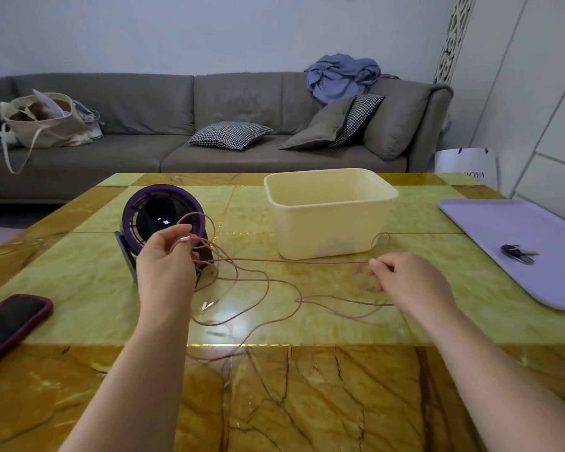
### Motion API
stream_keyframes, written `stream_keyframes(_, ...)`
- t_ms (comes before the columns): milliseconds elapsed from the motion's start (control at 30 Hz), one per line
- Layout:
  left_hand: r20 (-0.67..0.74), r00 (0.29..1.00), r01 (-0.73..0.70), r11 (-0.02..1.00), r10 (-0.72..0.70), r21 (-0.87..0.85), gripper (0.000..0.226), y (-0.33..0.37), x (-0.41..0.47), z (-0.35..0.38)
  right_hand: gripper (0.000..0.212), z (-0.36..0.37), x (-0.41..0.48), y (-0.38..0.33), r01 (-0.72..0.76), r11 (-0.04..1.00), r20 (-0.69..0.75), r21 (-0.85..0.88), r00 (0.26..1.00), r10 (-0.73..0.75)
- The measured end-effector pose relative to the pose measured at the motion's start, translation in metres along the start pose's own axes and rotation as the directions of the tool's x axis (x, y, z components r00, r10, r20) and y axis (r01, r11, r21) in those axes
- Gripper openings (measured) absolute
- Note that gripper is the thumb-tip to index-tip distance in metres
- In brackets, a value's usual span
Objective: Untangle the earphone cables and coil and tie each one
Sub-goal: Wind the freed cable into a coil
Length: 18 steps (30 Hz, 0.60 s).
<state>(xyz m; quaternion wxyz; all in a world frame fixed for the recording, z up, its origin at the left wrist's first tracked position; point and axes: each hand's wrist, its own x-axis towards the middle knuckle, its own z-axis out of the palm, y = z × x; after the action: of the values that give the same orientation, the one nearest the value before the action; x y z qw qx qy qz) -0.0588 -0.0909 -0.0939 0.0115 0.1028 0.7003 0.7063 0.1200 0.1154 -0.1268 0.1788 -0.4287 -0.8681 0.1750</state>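
A thin pink earphone cable (268,282) lies in loose loops across the green-and-amber table (79,275). My left hand (167,259) is raised in front of the fan and pinches several strands of the cable, with a silvery plug end at its fingertips. My right hand (405,275) pinches one strand, stretched almost taut from the left hand. More cable loops past the right hand up toward the tub. An earbud end (209,304) rests on the table between my arms.
A small purple desk fan (163,216) stands just behind my left hand. A cream plastic tub (330,210) sits at centre back. At the right lies a lilac tray (519,249) with a dark small object (516,252). A phone (7,324) lies at the left edge. A sofa stands behind.
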Motion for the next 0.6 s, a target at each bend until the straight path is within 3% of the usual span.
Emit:
stream_keyframes(167,0.028,0.997,-0.069,0.99,0.066,0.126,0.023,-0.002,0.004,-0.007,0.035,0.009,0.004,0.017,-0.039,0.969,-0.1,-0.246,0.995,0.015)
stream_keyframes(400,0.025,0.999,-0.037,0.995,0.035,0.09,0.014,0.004,0.003,-0.012,0.038,0.015,0.007,0.022,-0.065,0.959,-0.112,-0.277,0.993,0.035)
stream_keyframes(500,0.093,0.996,-0.002,0.992,-0.01,0.125,0.012,0.004,0.004,-0.014,0.034,0.016,0.008,0.014,-0.024,0.994,-0.052,-0.104,0.998,0.019)
stream_keyframes(567,0.189,0.978,0.068,0.989,-0.093,0.134,0.015,0.001,0.003,-0.012,0.032,0.016,0.006,0.006,-0.042,0.974,0.128,0.223,0.992,0.014)
stream_keyframes(600,0.232,0.964,0.105,0.987,-0.131,0.122,0.015,0.0,0.002,-0.011,0.031,0.013,0.003,0.0,-0.115,0.909,0.252,0.4,0.968,0.012)
